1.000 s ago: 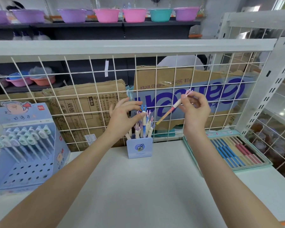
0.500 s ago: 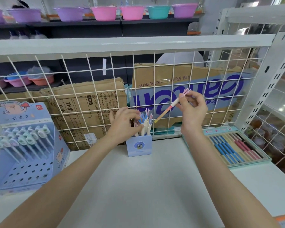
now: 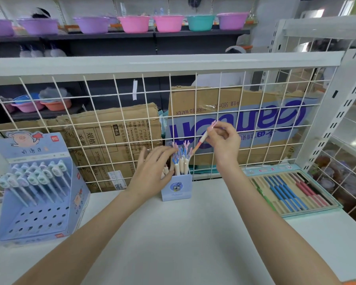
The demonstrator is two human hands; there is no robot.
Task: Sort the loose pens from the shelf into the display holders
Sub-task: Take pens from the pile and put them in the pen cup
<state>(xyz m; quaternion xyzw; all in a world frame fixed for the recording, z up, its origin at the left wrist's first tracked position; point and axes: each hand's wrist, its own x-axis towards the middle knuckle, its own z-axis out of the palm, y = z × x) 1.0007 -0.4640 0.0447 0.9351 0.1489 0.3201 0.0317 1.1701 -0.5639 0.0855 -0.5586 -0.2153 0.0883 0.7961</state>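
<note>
A small blue display holder [image 3: 176, 188] stands on the white shelf [image 3: 173, 233] by the wire grid, with several antler-topped pens [image 3: 181, 161] upright in it. My left hand [image 3: 152, 171] reaches to the pens from the left, its fingers touching their tops and sides. My right hand [image 3: 224, 140] pinches a single pen [image 3: 202, 138] with a pink antler top, held slanted above and to the right of the holder, its tip pointing down toward the holder.
A large blue perforated display stand [image 3: 39, 202] with several cartoon-topped pens sits at the left. A teal tray [image 3: 292, 190] of blue, red and beige pens lies at the right. A white wire grid [image 3: 111, 120] backs the shelf, with cardboard boxes behind.
My left hand has closed in on the pens in the holder. My right hand has kept the slanted pen almost still. The view has shifted slightly.
</note>
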